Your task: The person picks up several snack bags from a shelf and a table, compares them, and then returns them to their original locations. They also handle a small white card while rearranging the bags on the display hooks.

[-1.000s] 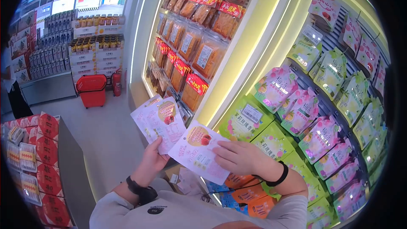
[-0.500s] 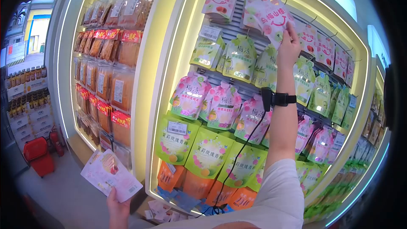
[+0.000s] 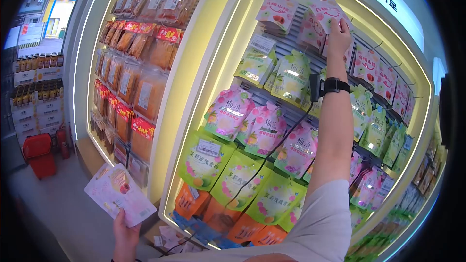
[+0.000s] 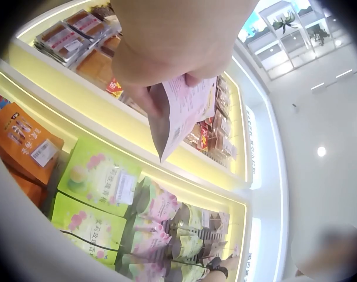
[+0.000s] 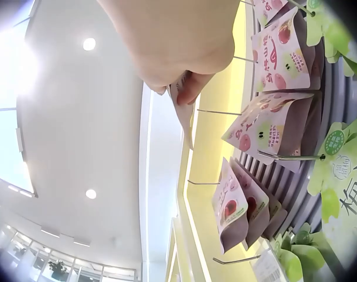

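Low at the left of the head view, my left hand [image 3: 127, 233] pinches a pale pink snack pouch [image 3: 114, 199] by its lower edge, printed back facing up. The left wrist view shows the thumb on the face of this pouch [image 4: 187, 106] and fingers behind it. My right hand [image 3: 339, 39] is raised to the top row of the rack and pinches another pink pouch [image 3: 324, 13] with red lettering. In the right wrist view that pouch [image 5: 182, 111] appears nearly edge-on, beside the metal hooks [image 5: 219, 112] and the hanging pink pouches [image 5: 266, 126].
Below the top row hang green pouches [image 3: 290, 76], pink jelly pouches [image 3: 228, 112], large green bags [image 3: 241, 177] and orange bags [image 3: 191, 200]. Packaged snacks [image 3: 145, 94] fill the left rack. A black cable [image 3: 262, 165] runs from my right wrist. A red basket [image 3: 39, 153] stands on the floor.
My hands have parted from in front of my body. The right one has carried a pouch up to the top hooks; the left still holds its pouch low. The view has turned right.
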A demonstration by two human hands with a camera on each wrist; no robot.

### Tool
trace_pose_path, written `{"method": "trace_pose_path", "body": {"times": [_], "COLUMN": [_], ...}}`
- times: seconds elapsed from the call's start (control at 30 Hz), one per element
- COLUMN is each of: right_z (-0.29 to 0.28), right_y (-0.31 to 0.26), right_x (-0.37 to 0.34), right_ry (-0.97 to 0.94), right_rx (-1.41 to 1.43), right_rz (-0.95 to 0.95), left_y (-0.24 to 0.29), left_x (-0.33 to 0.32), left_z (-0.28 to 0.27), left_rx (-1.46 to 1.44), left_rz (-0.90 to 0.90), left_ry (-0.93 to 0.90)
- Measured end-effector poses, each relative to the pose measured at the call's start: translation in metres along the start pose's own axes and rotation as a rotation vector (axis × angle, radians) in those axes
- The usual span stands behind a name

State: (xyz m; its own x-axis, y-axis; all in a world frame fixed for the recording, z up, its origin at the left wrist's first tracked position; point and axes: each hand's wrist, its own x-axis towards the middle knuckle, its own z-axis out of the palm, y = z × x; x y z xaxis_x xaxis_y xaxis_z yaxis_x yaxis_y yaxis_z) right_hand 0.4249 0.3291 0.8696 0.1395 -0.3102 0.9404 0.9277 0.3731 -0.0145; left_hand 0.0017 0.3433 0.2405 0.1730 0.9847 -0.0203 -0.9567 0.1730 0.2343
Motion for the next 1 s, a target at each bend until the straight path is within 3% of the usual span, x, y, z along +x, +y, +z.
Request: {"method": "trace_pose_path", "body": {"times": [0.2, 0.4, 0.5, 0.6, 0.67, 0.7, 0.77, 0.8, 0.87, 1.0], "right_z": [0.006, 0.014, 0.018, 0.030, 0.034, 0.036, 0.047, 0.049, 0.041, 0.028], "right_y": [0.002, 0.009, 0.015, 0.056, 0.072, 0.074, 0.073, 0.068, 0.050, 0.024], "right_x": [0.002, -0.004, -0.005, 0.004, 0.004, -0.001, -0.010, -0.018, -0.031, -0.028], "right_ry": [0.096, 0.131, 0.058, 0.030, -0.180, -0.180, -0.060, -0.065, -0.210, -0.306], "right_rx": [-0.004, -0.097, -0.070, -0.176, -0.374, -0.370, -0.313, -0.310, 0.217, 0.161], "right_rz": [0.064, 0.012, 0.001, 0.127, 0.071, 0.076, 0.329, 0.329, 0.639, 0.718], "left_y": [0.004, 0.008, 0.010, 0.012, 0.014, 0.015, 0.015, 0.015, 0.014, 0.014], "left_x": [-0.002, 0.000, 0.000, -0.001, -0.002, -0.003, -0.006, -0.008, -0.009, -0.014], "left_z": [0.005, 0.001, -0.002, -0.001, 0.000, 0.000, 0.000, 0.000, -0.002, -0.001], "left_rx": [-0.035, -0.045, -0.039, -0.030, -0.018, -0.016, -0.019, -0.005, 0.006, 0.035], "left_rz": [-0.018, -0.022, -0.028, -0.032, -0.030, -0.027, -0.020, -0.009, -0.001, 0.020], "left_ry": [0.035, 0.083, 0.092, 0.091, 0.087, 0.093, 0.103, 0.093, 0.084, 0.046]}}
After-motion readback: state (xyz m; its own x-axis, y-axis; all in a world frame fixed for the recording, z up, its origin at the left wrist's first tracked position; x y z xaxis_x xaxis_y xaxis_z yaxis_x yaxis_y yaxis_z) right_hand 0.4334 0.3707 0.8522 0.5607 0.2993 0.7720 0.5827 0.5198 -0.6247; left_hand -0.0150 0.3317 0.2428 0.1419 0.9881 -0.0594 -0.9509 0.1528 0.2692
